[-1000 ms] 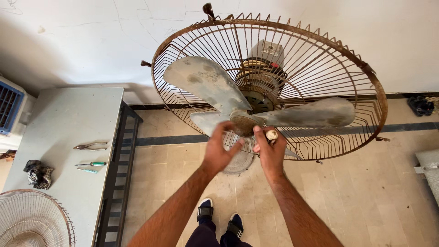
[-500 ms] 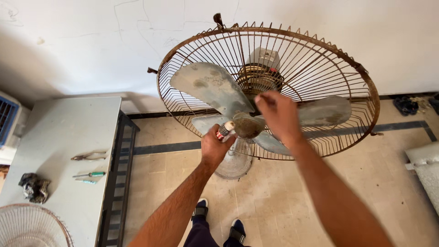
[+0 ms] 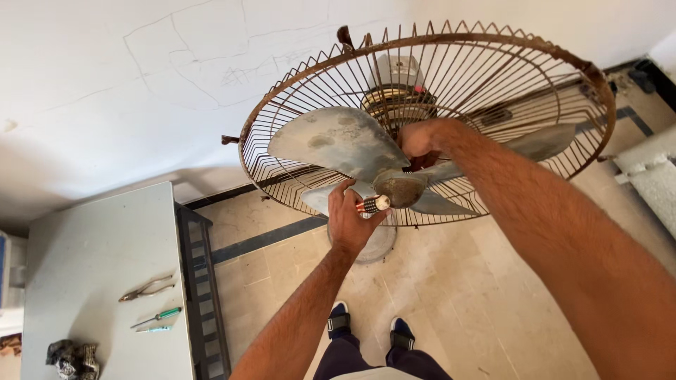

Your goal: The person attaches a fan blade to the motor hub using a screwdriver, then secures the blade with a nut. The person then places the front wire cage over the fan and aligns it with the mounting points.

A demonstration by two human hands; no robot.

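Head view showed what had shifted in the last second: our right hand (image 3: 422,138), which had sat beside the left at the front of the hub, had moved up and behind the blades. We judged that one hand was now bracing the blade set from the rear while the other worked at the front.

Going left to right: on the grey table (image 3: 98,246) lay pliers (image 3: 146,288), a green-handled screwdriver (image 3: 156,318) and a dark rag (image 3: 70,357), all well apart from us. Our left hand (image 3: 350,224) had its fingers curled around a small screwdriver handle (image 3: 372,205), striped copper and silver, its butt end toward the camera and its long axis running into the dusty hub (image 3: 400,188) of the fan, roughly along the motor shaft. The three grey blades (image 3: 338,141) sat inside the rusty rear guard (image 3: 493,84), which faced us and tilted upward. Our right hand's fingers were closed behind the hub; on what exactly, we could not tell.
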